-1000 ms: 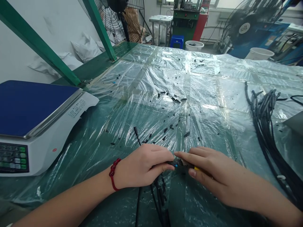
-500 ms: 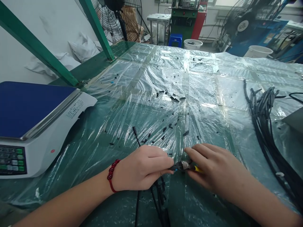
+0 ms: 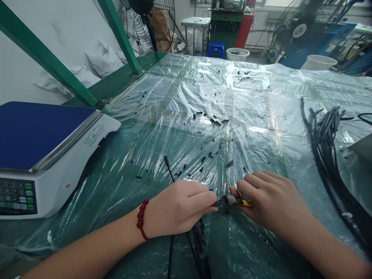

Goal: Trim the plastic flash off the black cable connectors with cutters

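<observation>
Cable end (image 3: 217, 203) beside cutters (image 3: 231, 199): our left hand (image 3: 184, 207) pinched it, right hand (image 3: 269, 197) gripped yellow handles (image 3: 247, 203); trimming seemed underway, next squeeze likely needed steadiness.

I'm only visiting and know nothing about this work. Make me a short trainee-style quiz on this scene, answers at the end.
1. Which wrist wears the bracelet?
2. True or false: the scale stands to the left of the left hand.
3. The tool in the right hand has handles coloured: a) red, b) yellow, c) blue.

Key: 1. The left. 2. True. 3. b.
</observation>
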`<state>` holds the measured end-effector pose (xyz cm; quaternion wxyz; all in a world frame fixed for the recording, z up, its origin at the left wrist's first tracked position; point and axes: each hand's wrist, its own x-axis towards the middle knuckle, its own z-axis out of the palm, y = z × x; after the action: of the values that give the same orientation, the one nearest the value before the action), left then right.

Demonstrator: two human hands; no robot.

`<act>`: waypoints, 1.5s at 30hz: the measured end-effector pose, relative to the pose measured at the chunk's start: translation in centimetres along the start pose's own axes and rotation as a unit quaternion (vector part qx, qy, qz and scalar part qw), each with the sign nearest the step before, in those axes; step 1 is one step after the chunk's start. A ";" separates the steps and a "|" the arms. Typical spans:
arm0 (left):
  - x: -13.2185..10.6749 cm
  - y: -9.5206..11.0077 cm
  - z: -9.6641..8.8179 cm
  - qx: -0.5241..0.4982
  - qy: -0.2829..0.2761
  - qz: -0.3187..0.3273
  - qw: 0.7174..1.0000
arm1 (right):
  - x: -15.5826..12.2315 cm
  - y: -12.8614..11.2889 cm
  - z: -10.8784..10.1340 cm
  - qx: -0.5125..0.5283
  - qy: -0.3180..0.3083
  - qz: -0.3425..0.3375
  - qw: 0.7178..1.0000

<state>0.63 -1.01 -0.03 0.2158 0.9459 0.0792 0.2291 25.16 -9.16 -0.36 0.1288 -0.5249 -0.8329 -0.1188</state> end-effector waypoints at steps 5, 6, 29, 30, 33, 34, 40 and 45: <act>0.1 0.0 -0.3 -0.098 -0.008 -0.110 0.989 | 0.0 1.1 0.9 0.012 -0.038 0.000 0.999; 0.1 0.1 -0.4 -0.104 -0.005 -0.121 0.987 | 0.1 1.2 1.0 0.013 -0.042 0.002 0.999; 0.8 -0.2 -0.1 -0.672 -0.157 -0.413 0.594 | 0.7 1.6 0.4 -0.044 0.035 -0.039 0.998; 0.8 -0.2 0.3 -0.687 -0.152 -0.414 0.577 | 0.7 1.6 0.3 -0.046 0.037 -0.036 0.998; 0.6 0.1 1.0 -0.707 -0.119 -0.407 0.566 | 0.8 1.8 0.3 -0.040 0.039 -0.012 0.998; 0.6 0.2 1.1 -0.705 -0.104 -0.403 0.575 | 0.8 1.9 0.3 -0.030 0.036 -0.002 0.999; 0.7 0.5 1.2 -0.647 -0.039 -0.379 0.660 | 0.8 1.5 0.5 0.107 -0.025 0.071 0.991; 0.8 0.7 1.2 -0.626 -0.020 -0.368 0.687 | 0.7 0.5 0.3 0.155 -0.053 0.121 0.979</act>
<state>1.93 -1.91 -0.35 0.8267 0.4898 0.2547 0.1087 25.26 -8.27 -0.33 0.1776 -0.6013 -0.7770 0.0565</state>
